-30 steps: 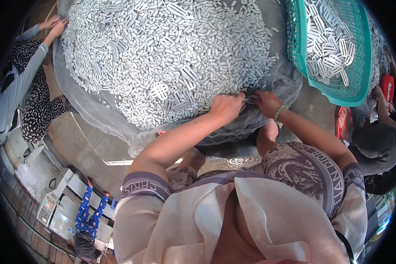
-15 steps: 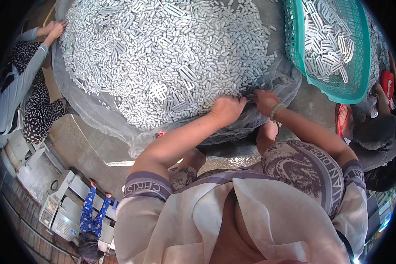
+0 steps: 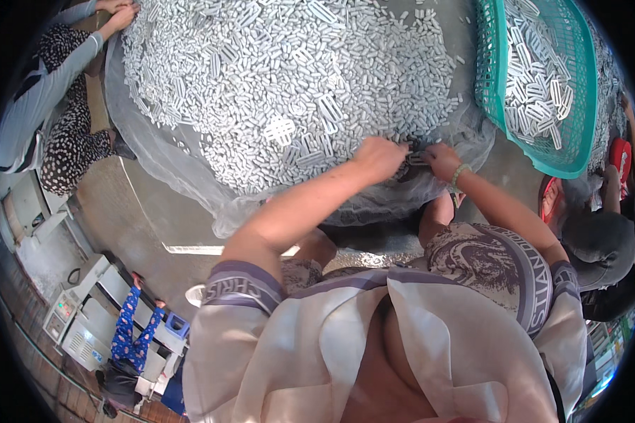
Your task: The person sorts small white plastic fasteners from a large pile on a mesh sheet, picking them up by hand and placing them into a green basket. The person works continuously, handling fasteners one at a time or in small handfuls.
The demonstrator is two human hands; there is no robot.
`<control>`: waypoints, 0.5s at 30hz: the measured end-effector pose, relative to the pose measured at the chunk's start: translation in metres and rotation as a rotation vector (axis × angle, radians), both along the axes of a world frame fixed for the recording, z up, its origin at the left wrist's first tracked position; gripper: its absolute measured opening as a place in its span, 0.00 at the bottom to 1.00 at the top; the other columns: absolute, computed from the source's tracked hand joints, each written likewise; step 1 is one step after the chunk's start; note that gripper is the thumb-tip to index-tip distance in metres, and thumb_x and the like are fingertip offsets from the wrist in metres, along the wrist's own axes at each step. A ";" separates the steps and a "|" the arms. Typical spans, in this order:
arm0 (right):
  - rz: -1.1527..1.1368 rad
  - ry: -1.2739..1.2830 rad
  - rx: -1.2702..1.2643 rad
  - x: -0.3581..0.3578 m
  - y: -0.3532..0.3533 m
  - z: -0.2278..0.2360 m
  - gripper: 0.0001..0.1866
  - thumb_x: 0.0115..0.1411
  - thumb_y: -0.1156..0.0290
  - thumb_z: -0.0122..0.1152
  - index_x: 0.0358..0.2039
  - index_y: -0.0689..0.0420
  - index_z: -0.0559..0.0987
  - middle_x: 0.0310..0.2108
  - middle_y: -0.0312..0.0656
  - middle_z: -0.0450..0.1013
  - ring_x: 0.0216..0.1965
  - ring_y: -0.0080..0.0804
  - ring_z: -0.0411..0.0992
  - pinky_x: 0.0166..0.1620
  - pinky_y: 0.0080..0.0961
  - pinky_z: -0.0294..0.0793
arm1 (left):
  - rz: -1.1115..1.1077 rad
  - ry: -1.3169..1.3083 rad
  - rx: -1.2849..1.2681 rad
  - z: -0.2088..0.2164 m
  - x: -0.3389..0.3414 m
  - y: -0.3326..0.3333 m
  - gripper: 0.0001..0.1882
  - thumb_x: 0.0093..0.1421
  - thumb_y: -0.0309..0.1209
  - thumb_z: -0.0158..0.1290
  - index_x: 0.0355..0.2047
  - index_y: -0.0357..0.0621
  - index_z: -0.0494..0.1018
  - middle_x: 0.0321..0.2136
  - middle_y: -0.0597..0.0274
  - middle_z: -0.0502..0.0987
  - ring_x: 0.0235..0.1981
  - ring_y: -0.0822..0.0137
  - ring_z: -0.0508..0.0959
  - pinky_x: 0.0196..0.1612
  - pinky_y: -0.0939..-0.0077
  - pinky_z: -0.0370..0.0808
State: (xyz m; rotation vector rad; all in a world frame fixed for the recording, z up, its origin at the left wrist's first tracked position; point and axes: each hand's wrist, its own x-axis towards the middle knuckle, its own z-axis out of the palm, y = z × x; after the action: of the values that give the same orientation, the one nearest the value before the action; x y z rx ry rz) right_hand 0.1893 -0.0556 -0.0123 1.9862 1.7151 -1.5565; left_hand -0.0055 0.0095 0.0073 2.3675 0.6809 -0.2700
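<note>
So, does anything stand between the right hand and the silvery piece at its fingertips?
Nothing visible: the right hand seems to hold the silvery piece; the left hand is close by, at the edge of the pile.

The pellets heaped on the netting look like bare metal, smooth and softly satin, with small glints. Slotted buckles among them look metallic too, their flat bars shinier where light strikes. The netting is sheer, fine-meshed and matt, crumpled along its near edge. Beyond its right edge, the basket is perforated plastic, smooth with a slight sheen. The floor resembles dull concrete. The wearer's shirt is smooth cloth with a silky sheen; the bracelet has smooth, polished-looking beads.
</note>
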 end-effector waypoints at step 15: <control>-0.140 0.095 -0.095 0.002 0.000 0.009 0.16 0.57 0.60 0.49 0.30 0.62 0.76 0.26 0.52 0.71 0.29 0.47 0.71 0.35 0.39 0.70 | 0.053 -0.070 0.029 0.005 -0.004 -0.004 0.09 0.55 0.36 0.48 0.31 0.45 0.70 0.15 0.54 0.74 0.20 0.55 0.77 0.23 0.61 0.71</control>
State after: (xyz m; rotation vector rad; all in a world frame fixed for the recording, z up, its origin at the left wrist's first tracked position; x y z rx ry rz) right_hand 0.1917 -0.0556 -0.0032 2.0566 1.5302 -1.7685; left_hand -0.0090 0.0056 0.0125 2.3704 0.7181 -0.1546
